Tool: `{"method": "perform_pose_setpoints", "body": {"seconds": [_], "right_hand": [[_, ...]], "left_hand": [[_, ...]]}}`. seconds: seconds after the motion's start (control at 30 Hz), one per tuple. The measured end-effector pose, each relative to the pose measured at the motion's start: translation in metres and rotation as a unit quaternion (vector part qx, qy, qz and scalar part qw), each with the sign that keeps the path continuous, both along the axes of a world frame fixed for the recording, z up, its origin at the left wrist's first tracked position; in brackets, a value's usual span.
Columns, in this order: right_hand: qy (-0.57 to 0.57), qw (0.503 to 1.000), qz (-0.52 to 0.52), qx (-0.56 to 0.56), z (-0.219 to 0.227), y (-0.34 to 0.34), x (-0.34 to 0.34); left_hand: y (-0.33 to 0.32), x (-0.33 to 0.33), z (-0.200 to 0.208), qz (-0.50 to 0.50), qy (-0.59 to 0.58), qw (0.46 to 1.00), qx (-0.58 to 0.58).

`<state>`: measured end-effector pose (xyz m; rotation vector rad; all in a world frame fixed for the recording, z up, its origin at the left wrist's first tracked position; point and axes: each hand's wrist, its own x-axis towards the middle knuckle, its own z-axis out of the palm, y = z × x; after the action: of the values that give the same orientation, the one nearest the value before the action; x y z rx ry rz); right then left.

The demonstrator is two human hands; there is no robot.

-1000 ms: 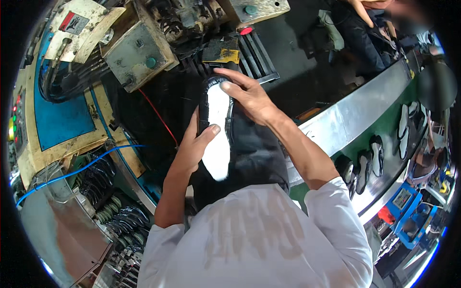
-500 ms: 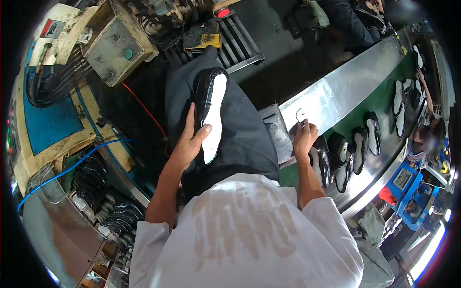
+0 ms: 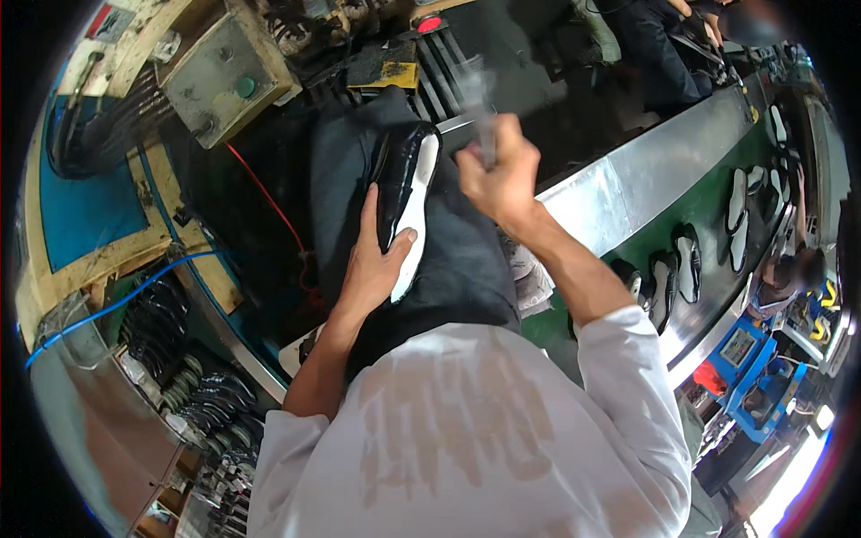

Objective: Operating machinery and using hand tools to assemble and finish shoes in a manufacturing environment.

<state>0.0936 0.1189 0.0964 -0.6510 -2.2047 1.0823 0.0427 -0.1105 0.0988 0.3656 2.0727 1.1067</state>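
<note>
A shoe [image 3: 408,202] with a glossy black upper and a white underside rests over my dark-trousered thigh, tilted so that the underside faces right. My left hand [image 3: 372,260] grips it, fingers along the black side and thumb on the white edge. Just right of the shoe, raised above my lap, my right hand [image 3: 504,175] is closed round the narrow handle of a hand tool [image 3: 477,85]. Its grey upper end is smeared by motion, so its exact kind cannot be made out. The tool is apart from the shoe.
Several black shoes with pale undersides [image 3: 688,260] stand on the green-topped bench at the right, beside a metal ledge [image 3: 619,197]. A machine control box [image 3: 220,85] is at the upper left, with a blue hose [image 3: 134,305] below. Dark shoes [image 3: 161,336] fill racks there. Another person works at top right.
My right hand has risen from the metal ledge and moved left, bringing the tool up near the shoe. The shoe has turned slightly, showing more of its black side; my left hand still holds it.
</note>
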Motion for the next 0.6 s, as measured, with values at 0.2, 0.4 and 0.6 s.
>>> {"method": "perform_pose_setpoints", "body": {"seconds": [0.2, 0.4, 0.6], "right_hand": [[-0.209, 0.956, 0.147, 0.148, -0.011, 0.034, -0.005], [-0.353, 0.893, 0.207, 0.188, -0.049, 0.011, -0.009], [-0.115, 0.98, 0.101, 0.124, 0.008, 0.005, -0.054]], "left_hand": [[-0.025, -0.007, -0.02, 0.004, 0.002, 0.998, 0.061], [-0.03, -0.008, -0.014, 0.041, -0.057, 0.995, 0.064], [-0.044, -0.01, -0.006, 0.077, -0.104, 0.987, 0.098]]}}
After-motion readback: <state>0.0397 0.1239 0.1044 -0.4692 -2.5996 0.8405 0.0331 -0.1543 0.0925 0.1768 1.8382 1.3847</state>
